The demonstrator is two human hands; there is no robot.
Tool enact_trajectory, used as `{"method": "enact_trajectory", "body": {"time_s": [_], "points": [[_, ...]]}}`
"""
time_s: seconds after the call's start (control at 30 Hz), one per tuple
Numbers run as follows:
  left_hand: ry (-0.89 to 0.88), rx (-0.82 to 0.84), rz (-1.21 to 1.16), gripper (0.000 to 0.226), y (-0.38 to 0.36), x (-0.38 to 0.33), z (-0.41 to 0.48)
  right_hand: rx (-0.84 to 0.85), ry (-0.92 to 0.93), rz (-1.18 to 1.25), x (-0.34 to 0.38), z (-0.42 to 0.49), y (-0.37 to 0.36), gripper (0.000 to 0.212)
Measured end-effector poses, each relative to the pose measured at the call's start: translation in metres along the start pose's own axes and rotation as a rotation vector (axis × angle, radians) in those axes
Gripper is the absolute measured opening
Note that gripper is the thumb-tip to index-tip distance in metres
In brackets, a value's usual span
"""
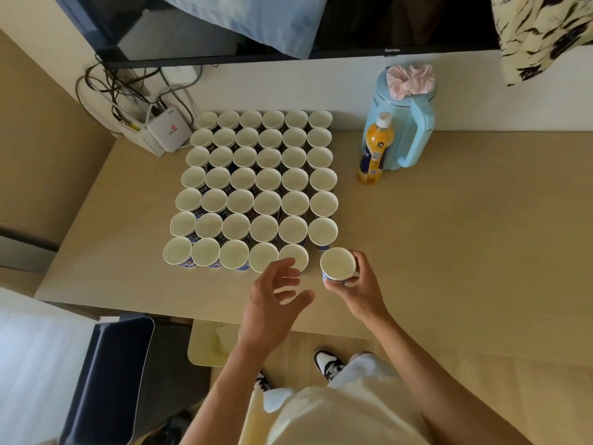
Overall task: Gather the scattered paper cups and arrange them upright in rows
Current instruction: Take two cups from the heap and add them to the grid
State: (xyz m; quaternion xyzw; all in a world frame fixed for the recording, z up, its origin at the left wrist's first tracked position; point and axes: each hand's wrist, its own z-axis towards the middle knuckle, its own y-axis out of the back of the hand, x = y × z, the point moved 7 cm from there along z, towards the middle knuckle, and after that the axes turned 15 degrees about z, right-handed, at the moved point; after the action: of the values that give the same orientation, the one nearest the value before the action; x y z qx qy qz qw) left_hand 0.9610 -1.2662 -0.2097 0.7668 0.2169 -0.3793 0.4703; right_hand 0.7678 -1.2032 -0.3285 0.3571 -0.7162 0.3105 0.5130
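Now the right hand [359, 287] grips one paper cup [337, 263] at the bottom right corner of the rows of cups [269, 179] on the desk [449, 252]. The left hand [272, 300] is open and holds nothing. If either hand bumps the near cups, they may tip over.

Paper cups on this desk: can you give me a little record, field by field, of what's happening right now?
cup block: upright, mouths up, six full rows of six on the desk
front row: five cups, with no cup yet at its right end
held cup: upright, gripped by the right hand beside that right end
left hand: empty and open, over the front row
nearby: orange bottle, blue kettle with a pink cloth on top
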Motion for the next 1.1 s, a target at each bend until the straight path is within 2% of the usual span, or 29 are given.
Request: {"method": "enact_trajectory", "body": {"time_s": [0.17,0.47,0.83,0.97,1.1], "points": [[0.056,-0.039,-0.078,0.043,0.007,0.008,-0.002,-0.002,-0.005,-0.103,-0.029,0.015,-0.006,0.073],[0.082,-0.084,-0.158,0.041,0.018,0.012,0.001,0.005,0.004,-0.047,-0.047,0.031,-0.018,0.076],[0.080,-0.089,-0.125,0.038,0.019,0.002,0.006,0.038,-0.062,-0.054,-0.054,0.033,-0.009,0.083],[0.065,-0.098,-0.106,0.038,0.023,-0.010,0.012,-0.081,-0.038,-0.093,-0.040,0.032,0.021,0.079],[0.044,-0.111,-0.127,0.038,0.016,-0.031,0.021,-0.199,0.006,0.010,0.001,0.039,0.047,0.070]]}}
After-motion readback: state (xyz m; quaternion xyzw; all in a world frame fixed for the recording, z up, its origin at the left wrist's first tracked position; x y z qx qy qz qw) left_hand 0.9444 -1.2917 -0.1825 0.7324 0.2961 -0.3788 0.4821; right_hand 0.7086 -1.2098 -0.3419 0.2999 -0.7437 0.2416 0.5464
